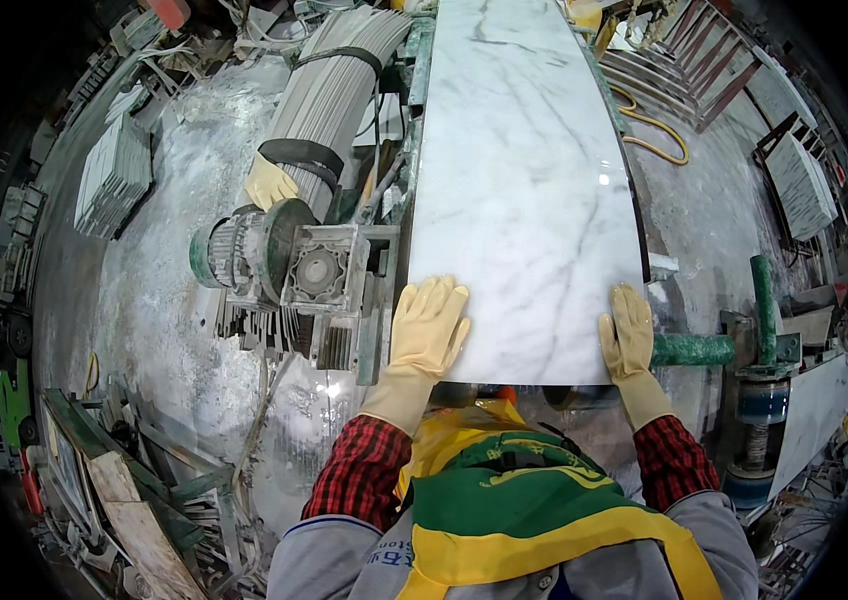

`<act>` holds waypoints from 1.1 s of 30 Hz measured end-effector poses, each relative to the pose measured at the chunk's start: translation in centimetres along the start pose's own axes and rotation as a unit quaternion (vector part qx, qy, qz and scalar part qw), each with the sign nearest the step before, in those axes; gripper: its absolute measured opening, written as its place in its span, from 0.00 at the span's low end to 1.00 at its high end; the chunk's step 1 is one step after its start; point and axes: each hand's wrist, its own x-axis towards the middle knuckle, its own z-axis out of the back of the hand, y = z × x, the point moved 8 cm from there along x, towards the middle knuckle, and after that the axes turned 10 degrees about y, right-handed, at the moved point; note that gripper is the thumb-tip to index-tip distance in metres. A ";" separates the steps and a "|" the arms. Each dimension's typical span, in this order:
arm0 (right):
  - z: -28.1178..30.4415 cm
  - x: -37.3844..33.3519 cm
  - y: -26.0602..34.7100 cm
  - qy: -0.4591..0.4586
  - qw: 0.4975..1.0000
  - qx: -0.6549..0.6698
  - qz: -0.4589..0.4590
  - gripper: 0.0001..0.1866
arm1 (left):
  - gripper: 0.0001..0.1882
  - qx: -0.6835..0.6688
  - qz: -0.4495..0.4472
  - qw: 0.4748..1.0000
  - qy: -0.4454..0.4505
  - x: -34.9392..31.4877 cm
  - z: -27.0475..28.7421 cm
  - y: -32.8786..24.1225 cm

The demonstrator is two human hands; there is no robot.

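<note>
Blue writing [391, 554] is on the gray shirt [319, 562]. The left hand [429, 325] and right hand [629, 332] lie at 2 edges of the white slab [529, 200], fingers straight, close together.

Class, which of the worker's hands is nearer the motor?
Left. The left hand lies right of the motor, at the left edge of the white slab; the right hand is farther off, at the slab's right edge.
</note>
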 end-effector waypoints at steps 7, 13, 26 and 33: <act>0.0 -0.7 -0.1 -0.006 1.000 0.004 0.002 0.31 | 0.25 0.003 0.000 1.000 -0.002 -0.5 -0.6 0.1; 0.7 -0.8 0.7 -0.022 1.000 0.010 0.019 0.29 | 0.26 0.010 0.014 1.000 0.010 -1.0 -0.9 0.1; 1.4 -1.4 1.3 -0.020 1.000 0.010 0.019 0.29 | 0.26 -0.003 0.004 1.000 0.007 -1.8 -0.7 -0.4; 0.3 -2.2 0.4 -0.001 1.000 0.020 -0.003 0.31 | 0.26 0.003 0.000 1.000 -0.002 -2.3 -0.9 -0.5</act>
